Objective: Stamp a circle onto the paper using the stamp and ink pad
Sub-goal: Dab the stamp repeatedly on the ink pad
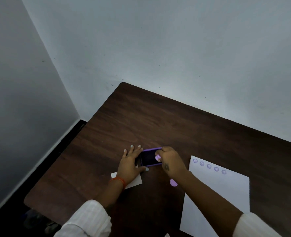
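A purple ink pad (149,159) lies open on the dark wooden table (158,120). My left hand (132,162) rests flat against the pad's left side, fingers spread, steadying it. My right hand (169,160) is shut on a small lilac stamp (157,158) and holds it down on the pad's right part. To the right lies a white paper (223,189) with a row of several purple circle prints (209,166) along its top edge.
A small white card (134,183) lies under my left wrist. A lilac round cap (173,182) sits on the table under my right forearm. Walls stand close behind the table and to its left; the table's left edge drops to the floor.
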Demonstrator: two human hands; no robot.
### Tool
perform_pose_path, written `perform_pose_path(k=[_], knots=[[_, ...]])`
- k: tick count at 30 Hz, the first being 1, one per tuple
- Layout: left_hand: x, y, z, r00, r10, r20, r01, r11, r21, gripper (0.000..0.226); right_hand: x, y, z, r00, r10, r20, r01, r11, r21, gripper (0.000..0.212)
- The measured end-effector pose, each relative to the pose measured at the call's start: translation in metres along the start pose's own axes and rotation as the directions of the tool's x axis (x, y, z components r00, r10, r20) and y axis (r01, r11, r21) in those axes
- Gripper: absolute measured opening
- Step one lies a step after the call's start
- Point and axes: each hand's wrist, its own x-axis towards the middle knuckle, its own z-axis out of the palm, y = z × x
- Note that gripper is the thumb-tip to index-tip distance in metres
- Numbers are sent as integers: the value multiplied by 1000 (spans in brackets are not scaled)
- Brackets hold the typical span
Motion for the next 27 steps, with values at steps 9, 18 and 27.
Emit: perform_pose_path(k=[9, 18, 27], knots=[[2, -3, 3, 1000, -5, -12, 5, 1000, 15, 81, 1, 1, 13, 987, 61, -146, -52, 997, 63, 23], [1, -1, 1, 1000, 1, -4, -1, 1000, 10, 81, -4, -1, -5, 983, -54, -173, 78, 987, 141, 12], [1, -2, 1, 1000, 7, 6, -8, 1000, 11, 80, -2, 9, -9, 997, -17, -69, 18, 1000, 9, 21]])
